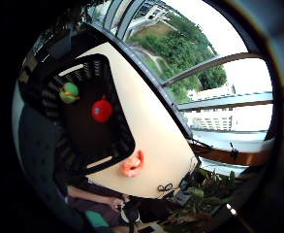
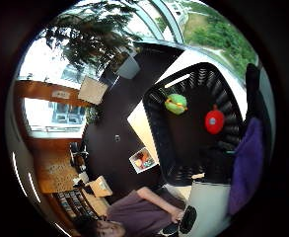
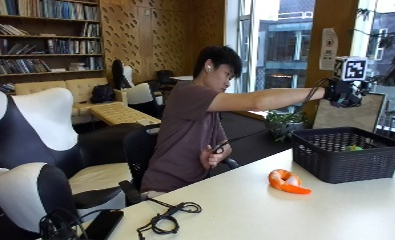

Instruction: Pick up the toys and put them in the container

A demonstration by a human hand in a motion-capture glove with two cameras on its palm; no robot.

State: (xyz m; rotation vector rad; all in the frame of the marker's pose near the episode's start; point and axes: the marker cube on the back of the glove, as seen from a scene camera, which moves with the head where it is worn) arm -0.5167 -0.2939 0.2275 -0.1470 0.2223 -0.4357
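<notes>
A black slatted basket (image 3: 343,162) stands on the white table (image 3: 250,215) at the right. Inside it lie a green toy (image 3: 352,148) and a round red toy (image 1: 102,110); both also show in the thumb side view, the green toy (image 2: 176,103) beside the red toy (image 2: 214,121). An orange curled toy (image 3: 285,181) lies on the table just left of the basket, also seen as the orange toy (image 1: 132,165) by the basket's rim (image 1: 127,145). My gloved right hand (image 3: 343,95) is raised high above the basket at arm's length and holds nothing.
A coiled black cable (image 3: 167,220) and a dark flat device (image 3: 104,225) lie near the table's front left edge. The person sits on a black chair (image 3: 137,150) at the table's left side. A window and plants are behind the basket.
</notes>
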